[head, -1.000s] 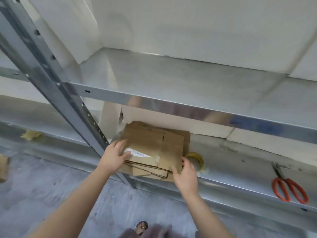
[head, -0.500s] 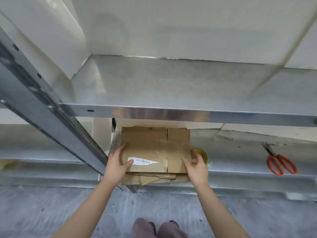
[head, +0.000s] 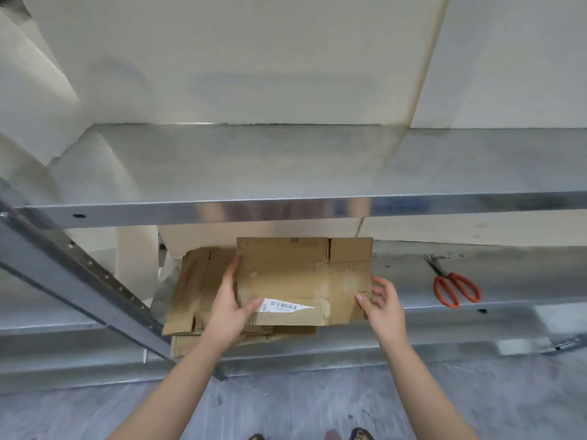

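A flattened brown cardboard box (head: 301, 274) with a torn white barcode label sits between my hands, shifted right off a stack of flattened cardboard (head: 197, 293) on the lower metal shelf (head: 413, 312). My left hand (head: 233, 304) grips the box's left edge, thumb on top near the label. My right hand (head: 382, 301) holds the right edge, thumb on the top face and fingers behind it. The box hides the tape roll seen earlier.
Orange-handled scissors (head: 454, 287) lie on the lower shelf to the right. An upper metal shelf (head: 286, 163) juts out above the box. A slanted perforated steel upright (head: 95, 281) crosses at the left. Grey floor (head: 286, 408) lies below.
Both hands have taken the top cardboard box and moved it to the right off the stack, uncovering the pieces underneath. The box now covers the yellow tape roll.
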The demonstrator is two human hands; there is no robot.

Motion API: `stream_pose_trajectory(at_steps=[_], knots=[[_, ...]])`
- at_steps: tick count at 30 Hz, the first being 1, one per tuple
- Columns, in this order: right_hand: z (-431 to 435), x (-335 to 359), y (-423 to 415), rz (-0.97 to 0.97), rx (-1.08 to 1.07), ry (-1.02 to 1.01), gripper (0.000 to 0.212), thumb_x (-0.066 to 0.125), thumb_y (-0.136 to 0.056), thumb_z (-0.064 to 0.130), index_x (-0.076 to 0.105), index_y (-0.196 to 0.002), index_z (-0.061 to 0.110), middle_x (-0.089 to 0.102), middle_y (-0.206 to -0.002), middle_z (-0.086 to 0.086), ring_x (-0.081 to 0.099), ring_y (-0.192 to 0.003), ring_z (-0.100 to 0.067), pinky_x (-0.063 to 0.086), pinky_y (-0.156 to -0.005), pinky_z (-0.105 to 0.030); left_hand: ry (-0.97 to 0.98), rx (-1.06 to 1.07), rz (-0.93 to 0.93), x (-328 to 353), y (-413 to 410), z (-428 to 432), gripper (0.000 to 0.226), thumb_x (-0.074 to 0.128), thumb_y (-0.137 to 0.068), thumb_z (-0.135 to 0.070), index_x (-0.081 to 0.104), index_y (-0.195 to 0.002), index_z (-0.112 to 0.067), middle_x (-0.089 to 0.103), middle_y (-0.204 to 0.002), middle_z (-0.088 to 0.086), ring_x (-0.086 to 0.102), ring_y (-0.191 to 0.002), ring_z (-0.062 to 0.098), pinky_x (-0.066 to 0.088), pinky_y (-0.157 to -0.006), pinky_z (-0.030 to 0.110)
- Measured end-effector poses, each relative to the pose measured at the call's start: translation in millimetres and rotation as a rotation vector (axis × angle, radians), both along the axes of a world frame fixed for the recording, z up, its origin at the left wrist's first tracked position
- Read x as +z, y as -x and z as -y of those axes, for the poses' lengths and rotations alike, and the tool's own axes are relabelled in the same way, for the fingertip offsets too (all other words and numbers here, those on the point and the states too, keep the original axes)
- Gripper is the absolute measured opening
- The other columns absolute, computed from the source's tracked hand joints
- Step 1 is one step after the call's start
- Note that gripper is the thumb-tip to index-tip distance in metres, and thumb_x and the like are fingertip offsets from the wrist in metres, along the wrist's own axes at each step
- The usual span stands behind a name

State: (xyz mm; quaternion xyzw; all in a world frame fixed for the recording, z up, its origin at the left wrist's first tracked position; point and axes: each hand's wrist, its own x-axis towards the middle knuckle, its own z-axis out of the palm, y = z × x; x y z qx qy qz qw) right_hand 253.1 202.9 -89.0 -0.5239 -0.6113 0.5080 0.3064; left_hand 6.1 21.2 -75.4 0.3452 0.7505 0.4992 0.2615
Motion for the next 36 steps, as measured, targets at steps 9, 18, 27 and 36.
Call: stream_pose_trajectory(at_steps=[9, 18, 27, 36], knots=[[-92, 7, -119, 0.070, 0.034, -0.071, 0.063, 0.073, -0.085, 0.013, 0.039, -0.138, 0.024, 0.057, -0.103, 0.009, 0.061, -0.094, -0.009, 0.046, -0.080, -0.017, -0.020, -0.015, 0.023, -7, -118, -96, 0.095, 0.077, -0.079, -0.014, 0.018, -0.145, -0.051, 0.030, -0.147, -0.030, 0.028, -0.138, -0.005, 0.026, -0.117, 0.035], [-158, 11, -178, 0.096, 0.260, -0.096, 0.080, 0.069, -0.083, -0.006, 0.033, -0.149, 0.022, 0.045, -0.145, 0.006, 0.041, -0.135, -0.012, 0.034, -0.114, -0.034, -0.013, 0.004, 0.239, -2, -198, -160, 0.088, 0.079, -0.076, -0.028, 0.022, -0.139, -0.049, 0.045, -0.130, -0.026, 0.052, -0.117, -0.001, 0.048, -0.087, 0.012], [-150, 2, -177, 0.001, 0.405, 0.113, 0.089, 0.079, -0.080, 0.027, 0.024, -0.150, 0.034, 0.041, -0.147, 0.016, 0.037, -0.136, -0.005, 0.032, -0.111, -0.030, 0.079, -0.067, 0.210, 2, -219, -164, 0.078, 0.073, -0.075, -0.048, 0.022, -0.134, -0.045, 0.037, -0.140, -0.015, 0.041, -0.127, 0.007, 0.040, -0.098, 0.022], [-138, 0, -180, -0.074, 0.287, -0.021, 0.080, 0.075, -0.084, 0.028, 0.024, -0.129, 0.068, 0.035, -0.135, 0.036, 0.043, -0.116, 0.021, 0.043, -0.085, -0.003, 0.121, -0.123, -0.215, 0, -219, -158, 0.061, 0.053, -0.078, -0.069, 0.022, -0.130, -0.062, 0.033, -0.142, -0.032, 0.037, -0.129, -0.005, 0.040, -0.103, 0.028]])
